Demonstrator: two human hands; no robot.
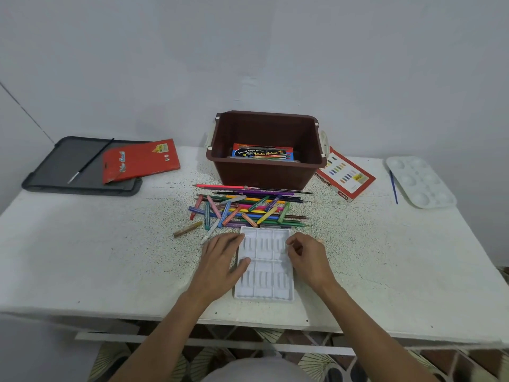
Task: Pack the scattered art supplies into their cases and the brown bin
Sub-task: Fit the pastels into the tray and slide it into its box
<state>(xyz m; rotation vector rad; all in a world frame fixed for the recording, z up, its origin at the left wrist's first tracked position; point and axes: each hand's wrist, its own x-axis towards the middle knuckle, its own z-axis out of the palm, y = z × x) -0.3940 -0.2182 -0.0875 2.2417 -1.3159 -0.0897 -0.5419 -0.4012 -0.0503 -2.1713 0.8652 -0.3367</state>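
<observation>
A white plastic pastel tray (264,274) with ribbed slots lies near the table's front edge. My left hand (221,260) grips its left edge, thumb lying on the tray. My right hand (305,255) pinches its right edge with curled fingers. Just behind the tray is a heap of coloured pencils and pastel sticks (248,208). Farther back stands the brown bin (265,150), with a watercolour box (261,153) inside.
A red pencil case (140,159) and a brush (91,161) lie on a grey zip case (55,172) at back left. An oil pastel box (345,175) sits right of the bin, then a blue brush (393,187) and a white palette (420,181).
</observation>
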